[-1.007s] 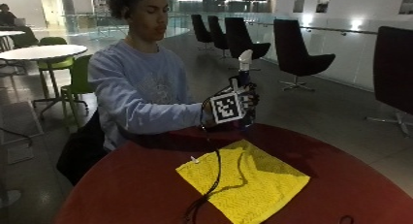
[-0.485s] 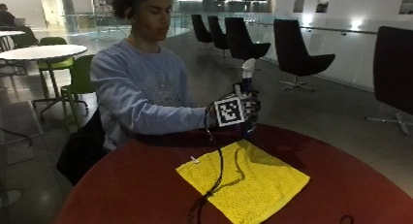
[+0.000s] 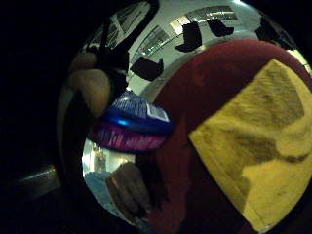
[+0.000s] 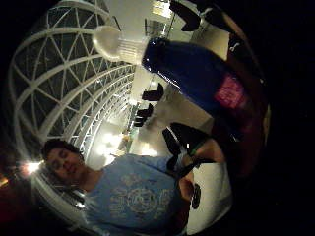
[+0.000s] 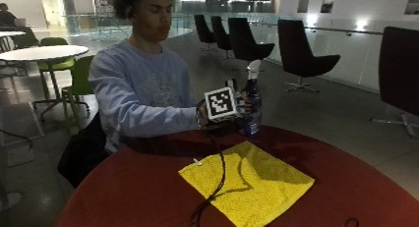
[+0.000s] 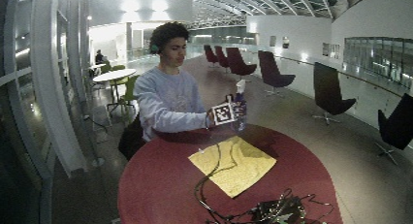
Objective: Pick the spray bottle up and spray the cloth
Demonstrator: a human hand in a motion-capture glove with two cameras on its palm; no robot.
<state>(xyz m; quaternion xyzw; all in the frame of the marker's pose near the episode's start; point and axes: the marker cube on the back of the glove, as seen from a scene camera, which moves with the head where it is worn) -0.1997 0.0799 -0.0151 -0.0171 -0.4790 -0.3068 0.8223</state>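
While the person sits at the round red table [image 5: 131, 187], the gloved right hand [image 5: 237, 109] wraps its curled fingers around the body of the spray bottle [image 5: 251, 101], holding it upright just above the tabletop's far edge — white nozzle on top. Rigid plastic, likely light and a little slick, it seems best gripped at the neck so a finger reaches the trigger. Nearby, the soft yellow cloth [image 5: 247, 185] lies flat and limp.
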